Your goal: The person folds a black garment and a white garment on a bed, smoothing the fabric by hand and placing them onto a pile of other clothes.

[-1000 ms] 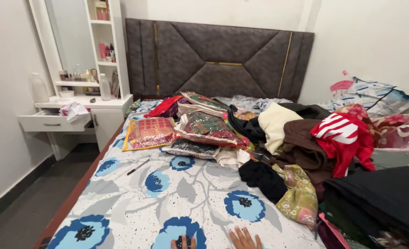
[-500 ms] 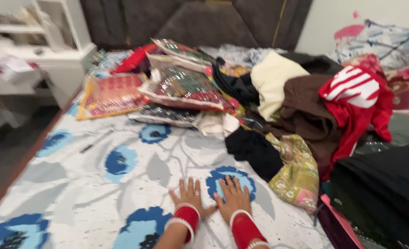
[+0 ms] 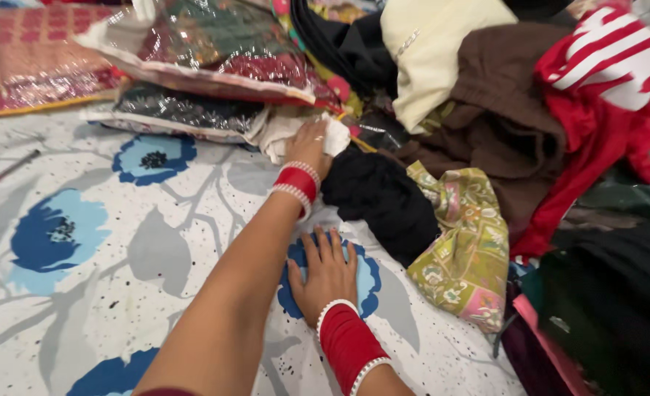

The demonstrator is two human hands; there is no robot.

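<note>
We gripped a white cloth (image 3: pixel 332 136) with our left hand (image 3: pixel 308 145), our right hand (image 3: pixel 327 273) resting open-palmed on the floral bedsheet (image 3: pixel 120 249) just behind.

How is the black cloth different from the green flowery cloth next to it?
The plain black cloth is one dark colour, while the olive-green flowery cloth has pink and white patterns. The black cloth lies nearer the left hand, which reaches to a white cloth just beyond it; the green cloth lies further from both hands. Both lie crumpled on the blue-flowered bedsheet, touching each other.
</note>
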